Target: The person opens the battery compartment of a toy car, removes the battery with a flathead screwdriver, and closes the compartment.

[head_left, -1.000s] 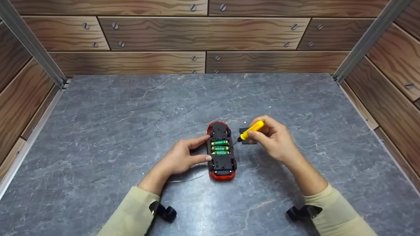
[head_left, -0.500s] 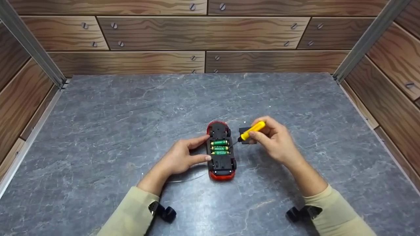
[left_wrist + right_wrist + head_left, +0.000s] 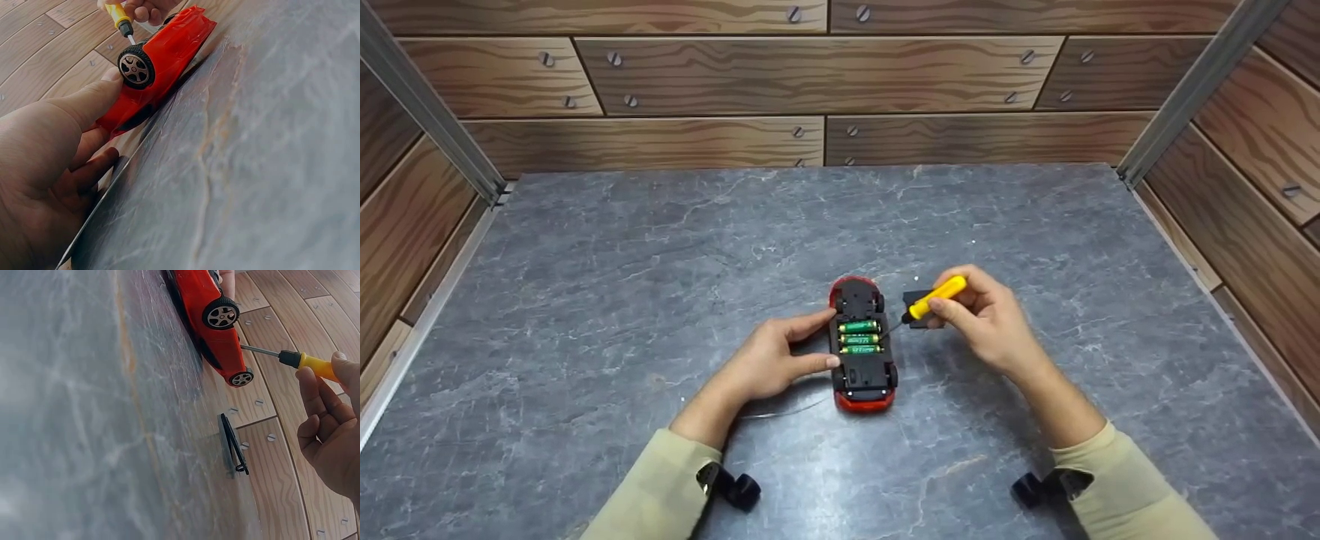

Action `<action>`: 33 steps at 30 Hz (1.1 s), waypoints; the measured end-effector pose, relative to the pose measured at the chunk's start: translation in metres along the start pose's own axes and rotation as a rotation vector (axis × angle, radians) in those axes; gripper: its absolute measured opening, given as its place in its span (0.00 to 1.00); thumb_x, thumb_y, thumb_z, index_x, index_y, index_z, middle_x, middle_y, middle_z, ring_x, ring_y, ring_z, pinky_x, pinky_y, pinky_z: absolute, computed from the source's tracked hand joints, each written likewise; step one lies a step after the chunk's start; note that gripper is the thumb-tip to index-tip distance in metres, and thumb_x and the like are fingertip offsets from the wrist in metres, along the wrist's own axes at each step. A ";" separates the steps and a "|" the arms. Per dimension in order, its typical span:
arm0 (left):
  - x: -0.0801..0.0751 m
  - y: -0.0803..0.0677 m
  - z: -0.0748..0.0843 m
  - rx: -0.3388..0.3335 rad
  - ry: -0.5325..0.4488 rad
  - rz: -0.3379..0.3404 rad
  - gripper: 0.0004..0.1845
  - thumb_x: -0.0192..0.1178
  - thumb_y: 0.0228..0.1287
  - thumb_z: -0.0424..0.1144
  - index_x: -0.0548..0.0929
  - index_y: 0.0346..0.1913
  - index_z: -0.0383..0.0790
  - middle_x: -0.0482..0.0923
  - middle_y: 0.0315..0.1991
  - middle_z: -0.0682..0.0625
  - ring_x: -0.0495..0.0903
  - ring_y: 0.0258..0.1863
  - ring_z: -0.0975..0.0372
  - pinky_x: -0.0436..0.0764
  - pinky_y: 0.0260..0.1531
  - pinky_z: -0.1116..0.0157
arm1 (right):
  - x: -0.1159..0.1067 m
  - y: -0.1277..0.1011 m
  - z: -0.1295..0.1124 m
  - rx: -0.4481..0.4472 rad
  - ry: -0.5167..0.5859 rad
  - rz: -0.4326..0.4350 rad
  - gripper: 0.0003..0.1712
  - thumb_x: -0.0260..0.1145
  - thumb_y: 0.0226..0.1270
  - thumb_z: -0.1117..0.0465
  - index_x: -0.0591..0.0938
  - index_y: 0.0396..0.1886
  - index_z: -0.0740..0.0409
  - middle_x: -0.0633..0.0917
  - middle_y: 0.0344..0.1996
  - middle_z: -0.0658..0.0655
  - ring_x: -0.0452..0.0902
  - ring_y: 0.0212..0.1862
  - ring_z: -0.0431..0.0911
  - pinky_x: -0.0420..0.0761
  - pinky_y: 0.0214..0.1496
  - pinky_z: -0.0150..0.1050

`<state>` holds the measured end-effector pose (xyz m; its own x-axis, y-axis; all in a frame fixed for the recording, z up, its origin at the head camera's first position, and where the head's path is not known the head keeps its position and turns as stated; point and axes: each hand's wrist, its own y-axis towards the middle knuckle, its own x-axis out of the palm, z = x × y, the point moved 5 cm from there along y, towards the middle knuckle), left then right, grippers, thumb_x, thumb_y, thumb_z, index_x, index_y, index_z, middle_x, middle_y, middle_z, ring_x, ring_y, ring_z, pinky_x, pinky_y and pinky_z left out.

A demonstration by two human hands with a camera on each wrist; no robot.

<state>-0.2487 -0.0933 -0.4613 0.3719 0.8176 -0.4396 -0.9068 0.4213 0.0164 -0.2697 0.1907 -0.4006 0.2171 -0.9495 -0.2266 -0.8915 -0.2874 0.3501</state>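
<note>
A red toy car [image 3: 864,379] lies upside down, its black underside facing up. Three green batteries [image 3: 859,339] sit side by side in its uncovered compartment. My left hand [image 3: 769,360] holds the car's left side, thumb near one wheel and forefinger farther up. In the left wrist view the thumb reaches the tyre [image 3: 136,67]. My right hand [image 3: 986,315] pinches a yellow-handled screwdriver [image 3: 937,298] between thumb and fingers. Its metal shaft slants down to the right edge of the battery compartment; in the right wrist view the tip is hidden behind the car body.
A black battery cover [image 3: 916,298] lies right of the car, partly hidden by the right hand and screwdriver; the right wrist view shows the cover [image 3: 233,444] on the tabletop. Tiny pale specks dot the grey marbled table [image 3: 720,247]. Wood-patterned panels [image 3: 825,79] enclose it.
The whole head view has shifted slightly. Both hands, the toy car and the screwdriver keep nearly the same places relative to each other.
</note>
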 end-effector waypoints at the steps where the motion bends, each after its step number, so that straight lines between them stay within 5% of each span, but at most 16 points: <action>1: 0.000 0.000 0.000 0.000 0.002 0.000 0.41 0.76 0.64 0.50 0.73 0.78 0.47 0.74 0.73 0.48 0.69 0.75 0.55 0.63 0.78 0.53 | 0.000 0.000 0.001 -0.002 0.006 0.005 0.09 0.67 0.71 0.78 0.78 0.47 0.73 0.88 0.34 0.65 0.87 0.30 0.48 0.91 0.36 0.44; 33: 0.000 -0.001 -0.001 0.007 -0.008 0.003 0.40 0.76 0.65 0.49 0.74 0.78 0.46 0.74 0.74 0.48 0.70 0.75 0.55 0.64 0.78 0.54 | -0.006 -0.002 0.014 0.057 0.111 0.057 0.09 0.64 0.75 0.77 0.76 0.50 0.77 0.88 0.36 0.66 0.87 0.31 0.49 0.90 0.38 0.40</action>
<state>-0.2482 -0.0941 -0.4620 0.3713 0.8219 -0.4321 -0.9063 0.4219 0.0238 -0.2744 0.1984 -0.4129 0.2054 -0.9731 -0.1046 -0.9242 -0.2280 0.3063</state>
